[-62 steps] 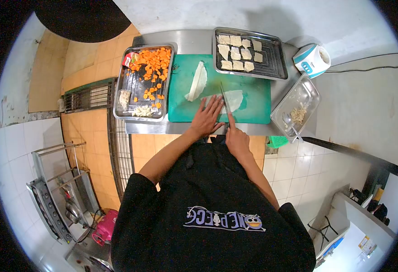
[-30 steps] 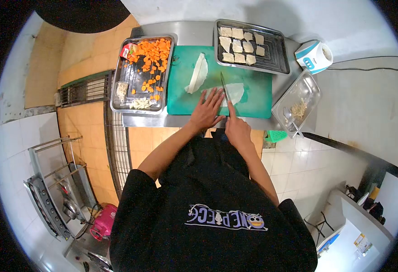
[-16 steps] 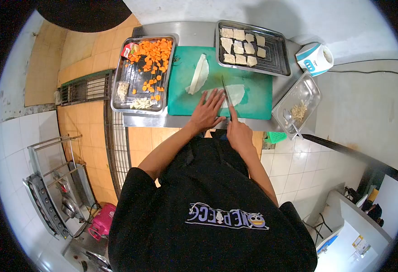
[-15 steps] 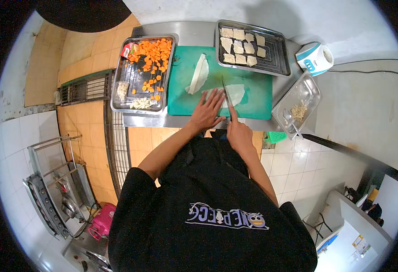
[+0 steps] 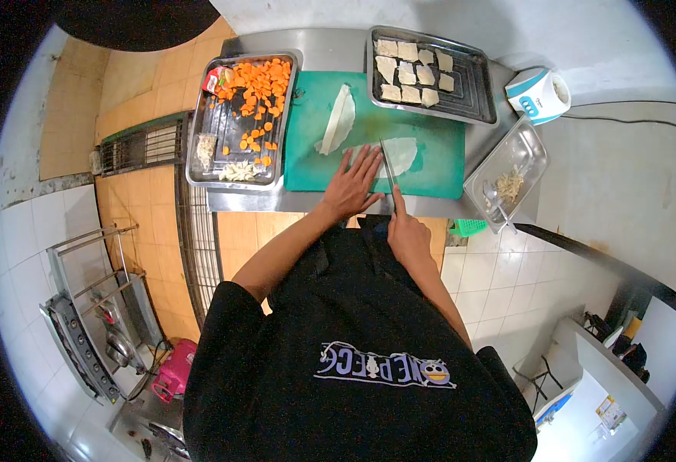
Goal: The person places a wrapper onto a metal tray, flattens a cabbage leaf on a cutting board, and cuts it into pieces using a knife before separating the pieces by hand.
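My right hand [image 5: 409, 235] is closed round the handle of a knife [image 5: 388, 163], whose blade points away from me across a pale, thin leaf-like sheet [image 5: 401, 156]. Beside the blade, my left hand [image 5: 350, 185] lies flat with fingers stretched out, pressing on the left part of that sheet and covering some of it. Both are over a green cutting board [image 5: 438, 169]. A second pale piece [image 5: 339, 123], long and folded along one side, lies farther up the board, apart from my fingers.
Left of the board, a metal tray [image 5: 226, 131] bears sliced carrots [image 5: 254, 81], a red packet [image 5: 216, 80] and pale chopped pieces [image 5: 239, 171]. Behind right stands a tray [image 5: 469, 85] of flat squares [image 5: 407, 73]. A steel pan [image 5: 526, 150] and a white-blue appliance [image 5: 538, 96] stand right.
The knife and my right hand have drawn back slightly toward me along the sheet. My left hand stays in place on it. The view has shifted a little.
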The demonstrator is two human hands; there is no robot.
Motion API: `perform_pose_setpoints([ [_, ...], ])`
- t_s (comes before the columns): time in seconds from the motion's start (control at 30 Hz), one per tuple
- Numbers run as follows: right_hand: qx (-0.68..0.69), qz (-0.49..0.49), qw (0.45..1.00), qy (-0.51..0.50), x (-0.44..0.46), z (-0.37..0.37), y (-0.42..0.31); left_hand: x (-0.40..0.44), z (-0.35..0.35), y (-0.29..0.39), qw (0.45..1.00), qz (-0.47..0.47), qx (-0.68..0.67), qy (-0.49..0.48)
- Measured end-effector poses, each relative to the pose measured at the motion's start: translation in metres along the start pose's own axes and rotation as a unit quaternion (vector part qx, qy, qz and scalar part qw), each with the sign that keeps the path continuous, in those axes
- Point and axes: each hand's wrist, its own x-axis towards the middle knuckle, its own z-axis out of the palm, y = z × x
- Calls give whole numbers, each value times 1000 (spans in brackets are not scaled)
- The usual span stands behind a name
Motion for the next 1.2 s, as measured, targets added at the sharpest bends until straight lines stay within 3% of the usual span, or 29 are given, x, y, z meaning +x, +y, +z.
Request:
perform_pose_setpoints([
  [0.8, 11, 4, 1000, -17, -8, 6, 6, 0, -3, -1, 1000, -4, -12, -10],
  [0.9, 8, -1, 1000, -3, -8, 10, 9, 2, -10, 4, 999, -10, -30, 4],
  [0.97, 10, -2, 1000, 2, -9, 11, 10, 5, -25, 7, 995, -19, -23, 98],
  [1.0, 11, -4, 1000, 5, -9, 12, 10, 11, -37, 8, 995, -17, -23, 98],
  [1.07, 7, -4, 1000, 7, -10, 11, 8, 32, -60, 6, 993, -34, -115, -11],
  [1.2, 11, -11, 1000, 20, -11, 13, 8, 73, -64, 3, 995, -10, -102, -3],
])
